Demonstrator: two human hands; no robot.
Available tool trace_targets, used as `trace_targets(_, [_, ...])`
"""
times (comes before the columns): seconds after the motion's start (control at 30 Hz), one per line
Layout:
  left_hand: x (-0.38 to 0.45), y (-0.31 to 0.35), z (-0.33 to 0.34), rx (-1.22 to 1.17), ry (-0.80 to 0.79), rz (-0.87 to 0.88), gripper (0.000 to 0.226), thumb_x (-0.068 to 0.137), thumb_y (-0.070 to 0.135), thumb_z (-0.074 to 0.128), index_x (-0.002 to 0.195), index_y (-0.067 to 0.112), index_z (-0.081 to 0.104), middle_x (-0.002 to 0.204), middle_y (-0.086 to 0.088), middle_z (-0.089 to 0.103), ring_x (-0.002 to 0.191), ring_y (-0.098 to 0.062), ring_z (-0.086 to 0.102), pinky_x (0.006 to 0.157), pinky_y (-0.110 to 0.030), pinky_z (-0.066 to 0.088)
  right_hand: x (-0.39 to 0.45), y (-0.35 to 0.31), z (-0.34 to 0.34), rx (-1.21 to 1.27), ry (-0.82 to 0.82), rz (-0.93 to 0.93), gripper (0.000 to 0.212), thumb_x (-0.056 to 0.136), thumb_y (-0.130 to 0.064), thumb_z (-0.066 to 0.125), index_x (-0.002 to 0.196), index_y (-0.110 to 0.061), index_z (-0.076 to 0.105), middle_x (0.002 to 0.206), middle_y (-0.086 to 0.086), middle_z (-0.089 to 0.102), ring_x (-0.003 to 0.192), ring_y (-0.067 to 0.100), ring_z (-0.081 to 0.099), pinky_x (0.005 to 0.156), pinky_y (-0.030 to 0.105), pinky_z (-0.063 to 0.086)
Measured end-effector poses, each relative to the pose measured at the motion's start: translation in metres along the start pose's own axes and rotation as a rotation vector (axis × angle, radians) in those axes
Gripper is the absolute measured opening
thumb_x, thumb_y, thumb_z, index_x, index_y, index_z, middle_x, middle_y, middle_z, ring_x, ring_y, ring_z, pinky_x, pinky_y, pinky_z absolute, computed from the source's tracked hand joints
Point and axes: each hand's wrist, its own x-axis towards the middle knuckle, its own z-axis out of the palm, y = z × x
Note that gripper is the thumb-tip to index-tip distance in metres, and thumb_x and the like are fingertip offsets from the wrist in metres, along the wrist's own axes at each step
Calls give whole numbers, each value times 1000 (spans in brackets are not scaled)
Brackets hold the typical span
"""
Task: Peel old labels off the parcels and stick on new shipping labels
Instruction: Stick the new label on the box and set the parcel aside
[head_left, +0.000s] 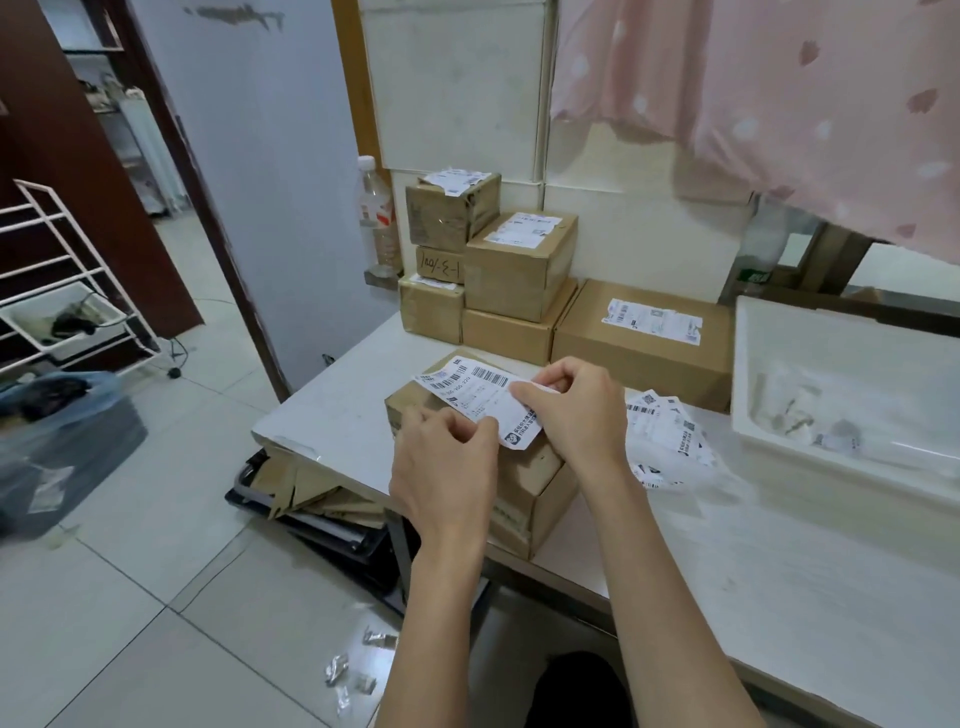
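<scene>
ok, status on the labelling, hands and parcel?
Both hands pinch the shipping label: left hand at its near edge, right hand at its far end. Label over the cardboard parcel, partly lifted. Loose labels beside, not obstructing.

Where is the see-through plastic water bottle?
In the head view, the clear plastic bottle with the white cap stands at the far left, against the wall, just left of the stacked brown cardboard boxes.

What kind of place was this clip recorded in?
Probably a home room used for parcel packing: stacked brown cardboard boxes on a white table, pink patterned curtain, tiled floor.
</scene>
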Motion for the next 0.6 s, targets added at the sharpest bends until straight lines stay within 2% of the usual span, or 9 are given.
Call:
trace_targets(0.17, [1, 0, 3, 60, -1, 19, 23, 84, 29, 59, 63, 20, 56, 88, 8, 46, 88, -20, 54, 68, -30, 32, -2, 1, 1, -70, 17, -27, 12, 73, -25, 75, 76, -18, 67, 69, -8, 62, 75, 15, 59, 60, 26, 37])
trace_targets(0.37, [0, 0, 8, 137, 30, 97, 27, 83, 31, 58, 60, 22, 46, 91, 7, 48, 82, -21, 52, 65, -30, 30, -6, 2, 5, -157, 38, -65, 13, 73, -26, 74, 79, -17, 67, 70, -9, 59, 78, 18, 58, 80, 34, 46])
trace_targets(0.5, [1, -1, 12, 163, 49, 110, 24, 81, 32, 58, 62, 21, 48, 90, 6, 48, 81, -20, 52, 64, -30, 31, -7, 3, 4, -161, 51, -67, 13, 72, -26, 74, 79, -17, 66, 70, -9, 59, 78, 17, 57, 76, 33, 45])
trace_targets(0.6, [-1, -6, 14, 152, 92, 125, 32, 80, 31, 60, 59, 21, 37, 87, 4, 45, 74, -23, 50, 59, -29, 27, -7, 4, 4, -173, 61, -65, 13, 73, -26, 73, 79, -17, 66, 72, -9, 59, 78, 16, 55, 75, 32, 44])
